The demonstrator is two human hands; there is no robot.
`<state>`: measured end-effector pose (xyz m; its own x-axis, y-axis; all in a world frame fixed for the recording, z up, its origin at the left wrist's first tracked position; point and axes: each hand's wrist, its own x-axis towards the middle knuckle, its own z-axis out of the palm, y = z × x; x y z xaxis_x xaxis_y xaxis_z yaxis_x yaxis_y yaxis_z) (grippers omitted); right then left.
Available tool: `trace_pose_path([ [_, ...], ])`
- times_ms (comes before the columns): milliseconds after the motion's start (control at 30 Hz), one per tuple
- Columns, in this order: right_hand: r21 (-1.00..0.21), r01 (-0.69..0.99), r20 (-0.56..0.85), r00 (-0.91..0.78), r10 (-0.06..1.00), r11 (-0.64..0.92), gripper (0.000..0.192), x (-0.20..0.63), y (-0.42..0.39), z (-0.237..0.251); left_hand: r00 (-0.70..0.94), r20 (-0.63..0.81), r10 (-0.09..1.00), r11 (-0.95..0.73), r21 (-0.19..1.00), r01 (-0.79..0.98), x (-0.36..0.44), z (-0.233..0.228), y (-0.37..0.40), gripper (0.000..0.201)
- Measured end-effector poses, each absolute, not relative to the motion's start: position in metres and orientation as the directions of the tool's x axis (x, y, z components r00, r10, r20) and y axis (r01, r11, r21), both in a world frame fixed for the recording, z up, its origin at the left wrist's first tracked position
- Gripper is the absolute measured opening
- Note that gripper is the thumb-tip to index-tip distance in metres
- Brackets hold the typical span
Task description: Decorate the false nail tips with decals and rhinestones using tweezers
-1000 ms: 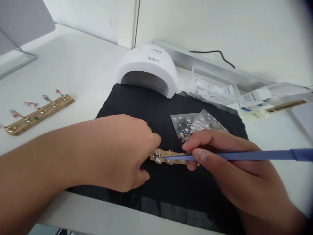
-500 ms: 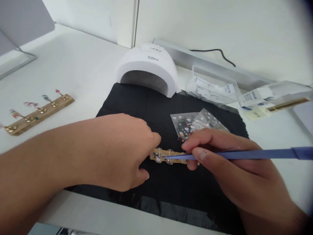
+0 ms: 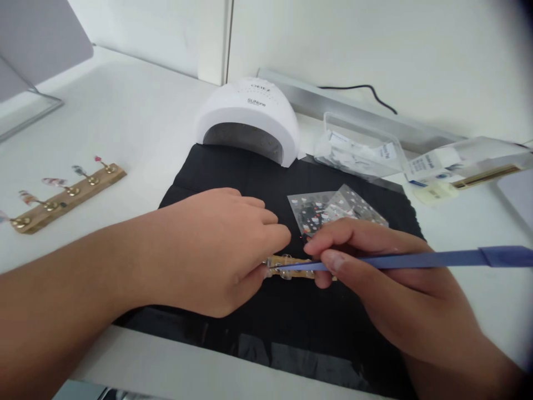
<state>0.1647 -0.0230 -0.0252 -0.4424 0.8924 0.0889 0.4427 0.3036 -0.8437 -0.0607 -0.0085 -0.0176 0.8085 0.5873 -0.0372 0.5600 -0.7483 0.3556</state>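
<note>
Leftmost, a wooden strip lay on the white table, with small metal stands along it carrying painted nail tips. Next came the left hand, resting knuckles-up on a black cloth; its fingers were curled narrow and pinched the near end of a second, shorter wooden strip that lay flat on the cloth and bore clear nail tips. Behind the hand, at the far edge of the cloth, stood a smooth white domed lamp with an arched opening facing forward. Right of the short strip, the right hand gripped a long, thin blue tool like a pen, thumb and fingers closed around it; the tip of the tool met the left end of the short strip, just beside the left fingertips. Just beyond the right hand lay crinkled clear sticker packets printed with tiny figures. Farther right, on the table, an open clear plastic box held small white-labelled packets, and a clear case lay beside it; its contents could not be made out.
</note>
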Motion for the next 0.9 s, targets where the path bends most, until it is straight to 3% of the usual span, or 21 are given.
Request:
trace_pose_path([
  [667,-0.875,0.419,0.048,-0.422,0.905,0.242,0.013,0.1628,-0.0236,-0.0259,0.805,-0.078,0.589,-0.72,0.401,0.566,-0.0616,-0.0236,-0.0048,0.006],
  [900,-0.887,0.395,0.055,-0.423,0.904,0.239,0.014,0.1624,-0.0234,-0.0275,0.813,-0.068,0.578,-0.702,0.466,0.538,-0.0629,-0.0275,-0.0037,0.008],
])
